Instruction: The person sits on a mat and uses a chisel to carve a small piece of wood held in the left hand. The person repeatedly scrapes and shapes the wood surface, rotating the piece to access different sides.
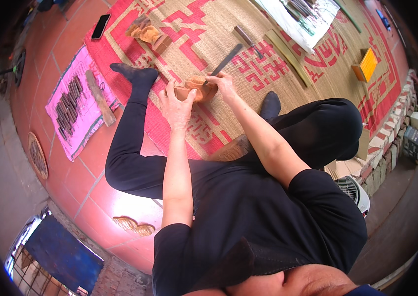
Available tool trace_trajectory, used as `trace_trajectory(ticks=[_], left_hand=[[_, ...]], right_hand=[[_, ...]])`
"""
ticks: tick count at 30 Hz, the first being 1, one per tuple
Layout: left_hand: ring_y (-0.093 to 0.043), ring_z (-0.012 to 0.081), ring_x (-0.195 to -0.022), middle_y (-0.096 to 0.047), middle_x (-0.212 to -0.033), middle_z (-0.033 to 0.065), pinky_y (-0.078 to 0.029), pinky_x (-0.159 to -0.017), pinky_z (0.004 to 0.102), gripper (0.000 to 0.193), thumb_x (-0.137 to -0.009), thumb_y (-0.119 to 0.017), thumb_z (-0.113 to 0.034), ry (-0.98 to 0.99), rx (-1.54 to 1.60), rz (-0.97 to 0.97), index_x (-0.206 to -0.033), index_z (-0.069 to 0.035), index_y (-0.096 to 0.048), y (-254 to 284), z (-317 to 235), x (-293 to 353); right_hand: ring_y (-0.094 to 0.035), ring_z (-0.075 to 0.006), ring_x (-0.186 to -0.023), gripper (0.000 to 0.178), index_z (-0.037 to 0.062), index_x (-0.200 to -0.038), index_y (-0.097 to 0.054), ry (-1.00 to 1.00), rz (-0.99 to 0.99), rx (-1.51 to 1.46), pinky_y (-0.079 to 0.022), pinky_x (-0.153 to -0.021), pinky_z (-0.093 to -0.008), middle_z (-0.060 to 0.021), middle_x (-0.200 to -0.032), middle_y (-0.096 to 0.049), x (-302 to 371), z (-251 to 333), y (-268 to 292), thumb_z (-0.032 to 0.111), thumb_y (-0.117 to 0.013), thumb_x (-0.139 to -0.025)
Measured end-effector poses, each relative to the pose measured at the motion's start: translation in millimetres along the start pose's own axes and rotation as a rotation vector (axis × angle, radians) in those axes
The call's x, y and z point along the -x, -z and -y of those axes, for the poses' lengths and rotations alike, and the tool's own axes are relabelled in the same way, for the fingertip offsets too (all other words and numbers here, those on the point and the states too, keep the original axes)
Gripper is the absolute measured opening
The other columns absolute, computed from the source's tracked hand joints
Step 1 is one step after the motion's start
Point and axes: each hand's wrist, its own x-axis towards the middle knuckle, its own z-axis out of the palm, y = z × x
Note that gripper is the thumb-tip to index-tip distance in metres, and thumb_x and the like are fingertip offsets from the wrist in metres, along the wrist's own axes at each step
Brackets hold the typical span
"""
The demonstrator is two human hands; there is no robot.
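Observation:
Between my feet, a brown wood carving (196, 81) with rounded, shaped surfaces rests over the woven mat. My left hand (174, 106) grips it from the near left, thumb and fingers spread around its side. My right hand (222, 85) is closed round a long, flat, dark tool like a file (228, 58). Its lower end meets the right part of the carving, while the other end points up to the far right. My fingers partly hide the carving and the tool's lower end.
Ahead lie a second wood carving (147, 33), a hammer-like tool (247, 40) and a phone (101, 26). Several slim tools sit on a pink cloth (78, 69) at left. A bamboo strip (288, 56) and an orange block (365, 65) are at right; a carved piece (134, 225) lies behind.

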Motion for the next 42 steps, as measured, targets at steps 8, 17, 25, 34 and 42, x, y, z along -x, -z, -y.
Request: trace_trajectory(ticks=[8,17,25,34,42], left_hand=[[-0.054,0.0324,-0.106,-0.053,-0.11,0.0129,-0.045,-0.091,0.0452,0.07,-0.069,-0.079,-0.042,-0.01,-0.013,-0.014,-0.128,-0.016,-0.052,0.0,-0.3,0.2],[-0.054,0.033,-0.103,-0.051,-0.108,0.0136,-0.046,-0.089,0.0473,0.072,-0.068,-0.081,-0.04,-0.018,-0.048,0.007,-0.129,-0.015,-0.051,1.6,-2.7,0.9],[-0.054,0.0332,-0.103,-0.051,-0.107,0.0134,-0.045,-0.088,0.0473,0.072,-0.068,-0.081,-0.04,-0.009,0.024,0.008,-0.129,-0.015,-0.051,1.2,4.8,-2.2],[-0.054,0.0329,-0.102,-0.052,-0.107,0.0127,-0.046,-0.088,0.0464,0.071,-0.068,-0.081,-0.04,-0.024,0.022,-0.011,-0.128,-0.016,-0.052,1.1,4.4,-2.7],[-0.055,0.0322,-0.101,-0.052,-0.106,0.0126,-0.046,-0.087,0.0455,0.069,-0.068,-0.081,-0.039,-0.018,0.064,-0.02,-0.127,-0.016,-0.052,1.3,13.8,-4.6]], right_hand=[[-0.061,-0.0128,-0.069,0.015,0.0028,-0.083,-0.068,-0.11,-0.18,-0.174,-0.047,-0.062,-0.0275,-0.0052,-0.077,-0.067,-12.5,-12.6,13.2,0.011,-0.077,-0.074],[-0.06,-0.0122,-0.073,0.021,0.0038,-0.095,-0.068,-0.08,-0.082,-0.055,-0.045,-0.071,-0.0266,-0.0002,-0.08,-0.066,-2.1,-3.9,3.5,0.011,-0.075,-0.076],[-0.06,-0.0134,-0.075,0.024,0.0025,-0.097,-0.069,0.006,0.006,0.046,-0.046,-0.072,-0.0265,-0.0026,-0.082,-0.067,-12.0,-13.4,2.1,0.012,-0.076,-0.076],[-0.057,-0.0124,-0.066,0.012,0.0013,-0.081,-0.067,0.012,-0.111,-0.228,-0.044,-0.062,-0.0262,-0.0035,-0.074,-0.065,2.2,-1.6,-7.9,0.008,-0.075,-0.075],[-0.051,-0.0101,-0.061,0.012,0.0038,-0.077,-0.065,0.034,-0.17,-0.186,-0.04,-0.056,-0.0258,-0.0013,-0.071,-0.061,-10.3,-3.5,4.0,0.01,-0.075,-0.075]])
